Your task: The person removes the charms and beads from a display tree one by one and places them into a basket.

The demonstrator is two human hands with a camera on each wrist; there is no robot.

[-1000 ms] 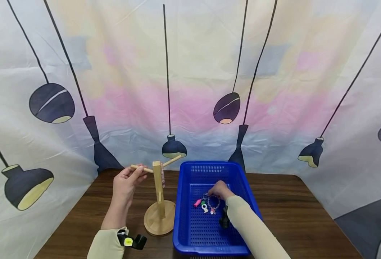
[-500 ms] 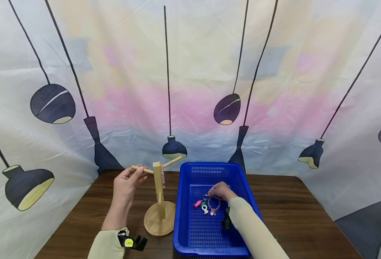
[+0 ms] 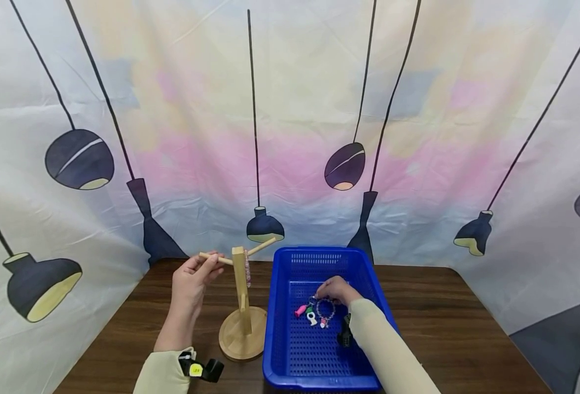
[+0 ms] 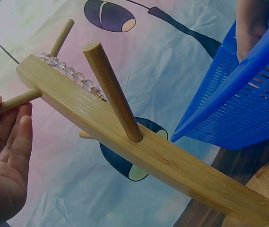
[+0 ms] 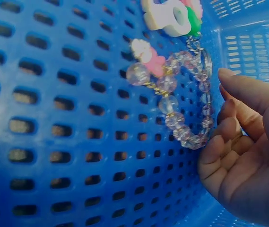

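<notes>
My left hand [image 3: 191,279] pinches one peg of a wooden peg stand [image 3: 242,290] between thumb and fingers. A bracelet of clear pinkish beads [image 4: 70,71] hangs on another peg. Inside the blue basket [image 3: 290,377], my right hand [image 3: 338,289] reaches down with loosely bent fingers. Right beside its fingertips lie a second clear-bead bracelet [image 5: 177,120] with a pink and white charm, and a keychain [image 5: 174,19] with white, green and pink charms. The keychain's metal ring is close to my thumb tip, with a small gap showing in the right wrist view.
Close to the right of the stand's round base [image 3: 230,347], the basket sits on a dark wooden table [image 3: 437,317]. A cloth backdrop [image 3: 299,109] printed with hanging lamps surrounds the table. Both wrists carry black camera straps [image 3: 201,368].
My right hand has shifted very slightly within the basket and keeps near the keychain ring. The left hand stays on the peg, and the stand has not moved.
</notes>
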